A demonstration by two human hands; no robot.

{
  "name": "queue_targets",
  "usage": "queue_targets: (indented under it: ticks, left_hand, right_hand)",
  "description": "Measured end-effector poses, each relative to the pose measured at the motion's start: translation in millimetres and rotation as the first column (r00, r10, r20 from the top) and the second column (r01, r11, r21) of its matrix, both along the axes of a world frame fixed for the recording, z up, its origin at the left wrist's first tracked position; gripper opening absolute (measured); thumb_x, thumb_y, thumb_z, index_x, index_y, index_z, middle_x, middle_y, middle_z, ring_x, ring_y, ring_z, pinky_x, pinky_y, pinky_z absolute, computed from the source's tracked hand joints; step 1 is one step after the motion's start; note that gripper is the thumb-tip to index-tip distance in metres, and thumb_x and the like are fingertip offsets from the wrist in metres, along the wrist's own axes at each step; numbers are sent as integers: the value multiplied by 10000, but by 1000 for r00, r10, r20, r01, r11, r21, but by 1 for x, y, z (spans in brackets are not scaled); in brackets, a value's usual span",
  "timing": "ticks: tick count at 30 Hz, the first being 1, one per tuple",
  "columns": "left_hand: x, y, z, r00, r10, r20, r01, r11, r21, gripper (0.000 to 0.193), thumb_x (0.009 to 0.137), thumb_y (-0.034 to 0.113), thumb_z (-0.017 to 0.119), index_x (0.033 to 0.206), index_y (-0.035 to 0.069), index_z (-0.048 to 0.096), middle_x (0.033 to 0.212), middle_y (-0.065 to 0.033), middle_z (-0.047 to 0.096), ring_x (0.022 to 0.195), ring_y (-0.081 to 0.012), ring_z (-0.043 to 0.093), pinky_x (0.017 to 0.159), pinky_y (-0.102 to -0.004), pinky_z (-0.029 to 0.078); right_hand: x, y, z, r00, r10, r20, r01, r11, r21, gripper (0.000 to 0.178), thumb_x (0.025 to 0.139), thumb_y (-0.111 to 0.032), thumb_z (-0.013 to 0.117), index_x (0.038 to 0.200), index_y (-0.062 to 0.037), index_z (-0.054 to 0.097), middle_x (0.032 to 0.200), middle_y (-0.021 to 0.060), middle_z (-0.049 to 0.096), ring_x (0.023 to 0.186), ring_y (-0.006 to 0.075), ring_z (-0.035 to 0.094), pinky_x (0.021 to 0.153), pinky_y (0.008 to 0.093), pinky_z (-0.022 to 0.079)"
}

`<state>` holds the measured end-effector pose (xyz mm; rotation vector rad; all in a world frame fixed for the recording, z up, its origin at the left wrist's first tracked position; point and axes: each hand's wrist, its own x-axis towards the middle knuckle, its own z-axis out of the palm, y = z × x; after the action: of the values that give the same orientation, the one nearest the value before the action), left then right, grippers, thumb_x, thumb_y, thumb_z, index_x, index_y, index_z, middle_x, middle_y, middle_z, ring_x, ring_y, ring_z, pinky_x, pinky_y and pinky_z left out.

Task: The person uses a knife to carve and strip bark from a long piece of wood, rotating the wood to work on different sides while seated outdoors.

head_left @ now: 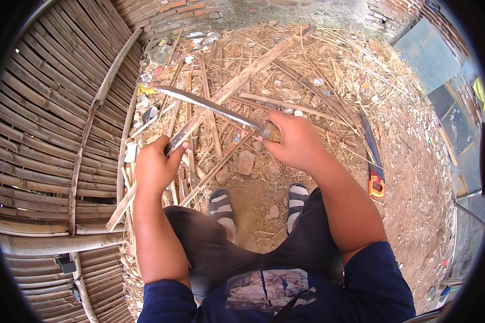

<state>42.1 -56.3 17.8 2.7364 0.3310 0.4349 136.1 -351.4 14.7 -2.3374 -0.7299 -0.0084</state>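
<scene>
Straw-littered dirt lay underfoot as the left hand [155, 166] gripped a bamboo strip [186, 134] steady while the right hand [296, 141] clasped a long knife [210, 105] against it.

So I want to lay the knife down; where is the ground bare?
Bare dirt lies right of the handsaw and between the sandals. Ahead of both hands, split bamboo strips and straw crowd it.

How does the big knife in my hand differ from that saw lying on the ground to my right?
The knife is held up in the right hand, its long curved blade crossing the bamboo strip gripped by the left hand; the saw lies flat on the dirt, untouched. The knife's handle looks brown, the saw's orange. Both have long, narrow blades.
</scene>
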Motion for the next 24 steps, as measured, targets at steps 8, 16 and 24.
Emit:
queue_targets:
  ticks: [8,16,24]
  left_hand:
    - [-46,10,18,998,60,-18,-56,979,197,454,841,403,775,693,27,568,606,-172,588,562,-397,575,533,-466,447]
    - [-62,-3,-19,984,115,134,-131,985,116,298,785,259,764,735,26,585,700,-188,628,652,-413,617,579,-488,475]
    - [-60,1,-45,984,64,164,-82,991,103,249,785,238,742,766,35,599,721,-186,643,664,-419,623,596,-494,489]
  right_hand:
    - [30,-20,-7,971,-230,57,232,972,-38,313,828,-277,765,1062,-92,670,802,163,688,725,355,672,636,438,514]
    - [-6,-3,-4,924,98,369,-80,995,-64,269,763,-217,774,952,-91,631,801,130,688,757,358,683,661,460,541]
    - [15,-24,-13,967,38,254,14,979,-202,200,771,-158,725,949,-115,644,837,107,696,809,349,697,707,458,563]
